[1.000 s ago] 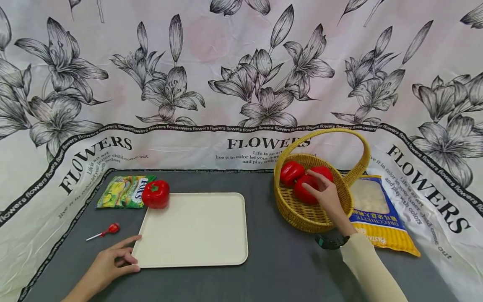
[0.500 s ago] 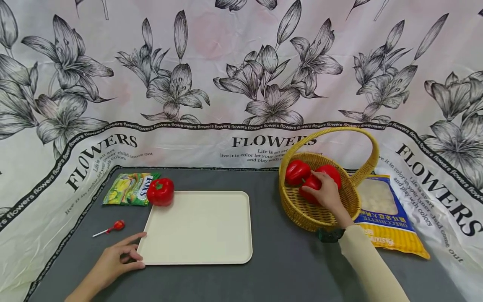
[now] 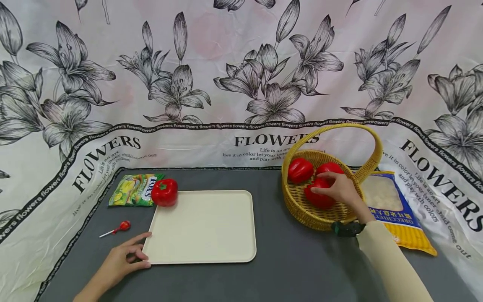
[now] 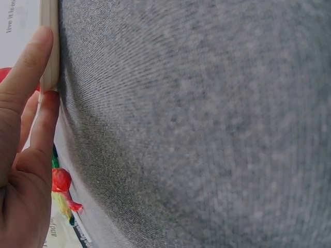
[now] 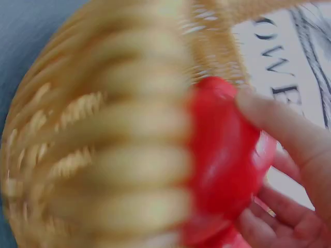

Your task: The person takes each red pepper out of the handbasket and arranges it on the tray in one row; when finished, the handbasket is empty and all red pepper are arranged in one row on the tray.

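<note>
In the head view, my right hand [image 3: 341, 188] grips a red bell pepper [image 3: 316, 193] inside the yellow woven basket [image 3: 302, 216]. The right wrist view has thumb and fingers around this glossy pepper [image 5: 222, 155], close beside the basket wall [image 5: 103, 155]. Two more red peppers lie behind it, one at the left [image 3: 300, 170] and one at the right [image 3: 329, 168]. My left hand [image 3: 122, 260] rests its fingertips against the left edge of the cream tray [image 3: 203, 228], near its front corner. Another red bell pepper [image 3: 164, 192] sits at the tray's back left corner.
A green candy bag [image 3: 132, 191] lies behind the tray's left side, partly behind the pepper. A red lollipop [image 3: 123, 225] lies left of the tray. The blue and yellow pasta bag [image 3: 400, 214] is at the basket's right. The basket's tall handle [image 3: 362, 130] arches overhead.
My right hand has gone down onto the front pepper in the basket, closed around it and turned it, drawing it slightly right. The left hand stays at the tray; the head view has shifted slightly.
</note>
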`<action>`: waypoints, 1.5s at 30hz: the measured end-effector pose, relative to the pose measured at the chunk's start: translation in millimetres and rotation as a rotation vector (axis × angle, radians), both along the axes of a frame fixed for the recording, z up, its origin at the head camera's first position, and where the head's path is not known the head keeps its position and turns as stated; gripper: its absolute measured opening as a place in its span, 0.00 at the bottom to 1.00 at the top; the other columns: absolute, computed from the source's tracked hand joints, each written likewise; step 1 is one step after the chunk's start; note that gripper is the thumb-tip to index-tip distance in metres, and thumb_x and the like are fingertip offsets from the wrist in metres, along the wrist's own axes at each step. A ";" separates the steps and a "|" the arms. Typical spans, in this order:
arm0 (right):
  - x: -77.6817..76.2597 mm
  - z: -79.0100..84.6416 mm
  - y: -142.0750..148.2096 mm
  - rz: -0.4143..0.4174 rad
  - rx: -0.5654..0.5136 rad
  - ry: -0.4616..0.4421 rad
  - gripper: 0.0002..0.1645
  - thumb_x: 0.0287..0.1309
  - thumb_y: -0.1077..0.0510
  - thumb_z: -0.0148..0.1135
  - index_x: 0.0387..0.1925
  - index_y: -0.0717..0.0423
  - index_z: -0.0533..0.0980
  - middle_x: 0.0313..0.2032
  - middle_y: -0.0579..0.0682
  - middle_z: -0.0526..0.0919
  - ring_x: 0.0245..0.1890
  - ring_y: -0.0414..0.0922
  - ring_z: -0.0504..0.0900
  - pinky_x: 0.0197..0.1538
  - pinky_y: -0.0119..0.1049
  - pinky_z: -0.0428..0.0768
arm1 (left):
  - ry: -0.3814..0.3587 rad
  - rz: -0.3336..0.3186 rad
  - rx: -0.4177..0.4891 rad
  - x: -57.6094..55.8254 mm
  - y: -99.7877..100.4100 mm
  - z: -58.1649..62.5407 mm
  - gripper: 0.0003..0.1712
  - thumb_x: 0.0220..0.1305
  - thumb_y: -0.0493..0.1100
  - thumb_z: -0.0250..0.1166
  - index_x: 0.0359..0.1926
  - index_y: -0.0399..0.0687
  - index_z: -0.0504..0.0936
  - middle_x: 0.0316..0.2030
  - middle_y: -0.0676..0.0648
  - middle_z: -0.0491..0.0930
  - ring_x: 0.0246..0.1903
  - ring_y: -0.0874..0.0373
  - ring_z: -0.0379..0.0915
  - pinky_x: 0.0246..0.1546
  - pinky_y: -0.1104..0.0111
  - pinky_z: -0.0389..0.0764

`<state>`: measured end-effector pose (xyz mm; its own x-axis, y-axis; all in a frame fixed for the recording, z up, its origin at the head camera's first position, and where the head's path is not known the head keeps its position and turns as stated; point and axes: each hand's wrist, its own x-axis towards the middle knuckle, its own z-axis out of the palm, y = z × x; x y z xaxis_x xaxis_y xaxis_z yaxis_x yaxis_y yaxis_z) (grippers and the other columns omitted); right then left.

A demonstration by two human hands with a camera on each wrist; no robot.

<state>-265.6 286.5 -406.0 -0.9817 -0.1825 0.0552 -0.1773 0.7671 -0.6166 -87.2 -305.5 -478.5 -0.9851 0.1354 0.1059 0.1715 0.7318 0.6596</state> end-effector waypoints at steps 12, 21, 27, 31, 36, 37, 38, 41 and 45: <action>-5.0 -20.5 13.9 0.140 -0.491 -0.226 0.40 0.57 0.58 0.68 0.68 0.59 0.62 0.69 0.62 0.60 0.67 0.60 0.61 0.52 0.24 0.74 | -0.027 0.013 -0.016 -1.8 0.3 -3.8 0.14 0.38 0.48 0.79 0.20 0.61 0.79 0.57 0.43 0.76 0.44 0.74 0.73 0.36 0.78 0.79; -10.2 -26.5 6.9 0.149 -0.544 -0.263 0.41 0.55 0.60 0.69 0.68 0.59 0.63 0.68 0.63 0.60 0.63 0.62 0.63 0.48 0.30 0.78 | 0.009 0.002 -0.037 -6.8 -3.5 0.0 0.14 0.39 0.48 0.79 0.20 0.64 0.79 0.57 0.46 0.76 0.43 0.77 0.73 0.36 0.80 0.78; -7.7 -26.3 7.5 0.173 -0.558 -0.275 0.40 0.53 0.64 0.69 0.66 0.65 0.62 0.63 0.67 0.66 0.56 0.50 0.73 0.48 0.33 0.80 | -0.061 0.030 -0.073 -3.6 0.0 2.0 0.14 0.38 0.49 0.79 0.20 0.61 0.79 0.57 0.43 0.75 0.45 0.63 0.78 0.36 0.76 0.80; -0.8 -24.5 10.7 0.185 -0.589 -0.310 0.39 0.56 0.65 0.67 0.66 0.66 0.61 0.61 0.66 0.68 0.50 0.41 0.77 0.47 0.38 0.81 | -0.100 0.034 -0.069 -2.2 2.2 1.1 0.14 0.38 0.48 0.79 0.20 0.59 0.79 0.58 0.41 0.74 0.46 0.58 0.79 0.37 0.74 0.81; 8.6 -16.1 8.7 0.189 -0.689 -0.362 0.38 0.59 0.68 0.62 0.68 0.66 0.58 0.57 0.53 0.71 0.50 0.41 0.76 0.49 0.38 0.80 | -0.121 0.043 -0.036 -2.0 1.3 -0.7 0.14 0.39 0.48 0.79 0.21 0.58 0.79 0.59 0.41 0.73 0.47 0.55 0.78 0.39 0.71 0.81; 9.9 -14.4 8.0 0.188 -0.708 -0.374 0.38 0.59 0.69 0.62 0.68 0.65 0.58 0.57 0.52 0.72 0.51 0.41 0.76 0.50 0.38 0.80 | -0.126 0.042 -0.031 -2.0 1.2 -0.7 0.14 0.39 0.48 0.79 0.21 0.57 0.79 0.59 0.41 0.73 0.48 0.52 0.78 0.40 0.70 0.81; 11.2 -12.8 7.3 0.183 -0.734 -0.390 0.38 0.60 0.69 0.61 0.69 0.65 0.58 0.56 0.50 0.72 0.51 0.42 0.75 0.51 0.38 0.79 | -0.128 0.041 -0.027 -1.8 1.2 -0.6 0.14 0.39 0.48 0.79 0.21 0.57 0.80 0.60 0.41 0.73 0.48 0.48 0.78 0.40 0.69 0.81; 14.0 -9.2 6.1 0.167 -0.786 -0.437 0.38 0.61 0.69 0.60 0.70 0.61 0.58 0.55 0.48 0.71 0.52 0.42 0.75 0.53 0.38 0.78 | -0.115 0.041 -0.030 -2.1 1.3 -0.8 0.14 0.39 0.47 0.79 0.20 0.57 0.79 0.59 0.41 0.73 0.48 0.47 0.78 0.39 0.70 0.81; 18.5 -2.7 4.1 0.169 -0.832 -0.479 0.37 0.62 0.70 0.58 0.70 0.57 0.59 0.57 0.49 0.70 0.53 0.41 0.74 0.55 0.39 0.76 | -0.099 0.044 -0.047 -3.1 2.3 -0.6 0.14 0.38 0.47 0.79 0.20 0.59 0.79 0.59 0.42 0.74 0.46 0.55 0.78 0.38 0.74 0.81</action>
